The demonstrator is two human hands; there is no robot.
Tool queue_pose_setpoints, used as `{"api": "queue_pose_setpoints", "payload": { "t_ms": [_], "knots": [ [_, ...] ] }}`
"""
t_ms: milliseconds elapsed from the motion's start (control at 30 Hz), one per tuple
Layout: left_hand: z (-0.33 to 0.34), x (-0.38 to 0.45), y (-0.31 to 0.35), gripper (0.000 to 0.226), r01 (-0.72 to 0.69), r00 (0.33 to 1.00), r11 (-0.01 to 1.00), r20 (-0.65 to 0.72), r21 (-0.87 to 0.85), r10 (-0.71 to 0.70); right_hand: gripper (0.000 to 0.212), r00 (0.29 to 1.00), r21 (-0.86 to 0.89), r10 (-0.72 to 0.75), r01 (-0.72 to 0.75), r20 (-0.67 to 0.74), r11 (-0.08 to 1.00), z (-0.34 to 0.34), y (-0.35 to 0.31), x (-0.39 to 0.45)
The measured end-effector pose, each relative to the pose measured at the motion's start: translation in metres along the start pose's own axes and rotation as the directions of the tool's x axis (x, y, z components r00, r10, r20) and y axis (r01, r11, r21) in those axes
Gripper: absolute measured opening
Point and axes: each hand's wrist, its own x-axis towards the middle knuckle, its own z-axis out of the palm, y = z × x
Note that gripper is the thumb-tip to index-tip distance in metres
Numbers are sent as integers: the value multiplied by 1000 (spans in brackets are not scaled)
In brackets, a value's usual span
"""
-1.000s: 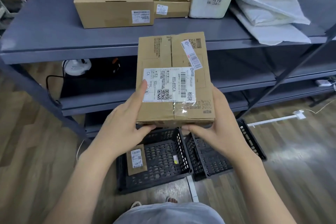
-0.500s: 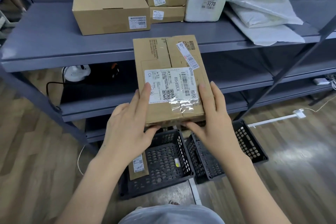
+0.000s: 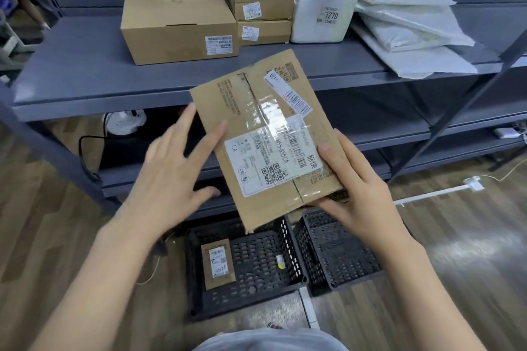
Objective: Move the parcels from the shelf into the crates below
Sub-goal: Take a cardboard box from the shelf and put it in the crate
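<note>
While the flat brown cardboard parcel with the white shipping label (image 3: 266, 137) hangs in the air in front of the grey metal shelf (image 3: 85, 77), only the right hand (image 3: 356, 182) carries it: thumb on the label, fingers curled under the near right corner. Left hand (image 3: 174, 171) is spread, fingers straight, at the parcel's left edge; index tip may be touching, can't tell through the blur. Parcel is tilted, long axis running from upper left to lower right. Both black perforated plastic crates (image 3: 288, 253) sit on the floor directly below it; the left one already holds a small brown parcel (image 3: 218, 263). Right hand is the nearer one, so my guess is a straight lower into either crate, low corner first.
</note>
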Motion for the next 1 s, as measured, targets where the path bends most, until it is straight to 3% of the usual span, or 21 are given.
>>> {"api": "queue_pose_setpoints", "payload": {
  "t_ms": [100,233,400,667,733,900,1000],
  "knots": [
    [-12,25,-18,112,-92,995,995,-31,28,93,69,997,-6,-72,72,36,997,-3,3,0],
    [-21,48,-29,106,-206,977,978,61,-9,206,69,993,-8,-100,101,57,995,-4,5,3],
    [-14,48,-24,78,-271,963,962,-2,24,271,69,997,-48,-14,18,80,999,-6,10,1],
    [22,20,14,64,-117,950,993,-294,-4,110,86,973,23,198,-197,-117,980,9,-12,-3],
    [29,14,23,66,-46,944,998,-327,-46,28,83,967,9,233,-233,-101,972,15,-18,-8],
    [40,-1,39,87,121,918,987,-367,-104,-151,93,964,1,239,-241,118,970,29,-28,-19],
    [46,-8,50,92,166,908,979,-370,-119,-199,102,968,-11,238,-238,84,971,38,-29,-17]
  ]
}}
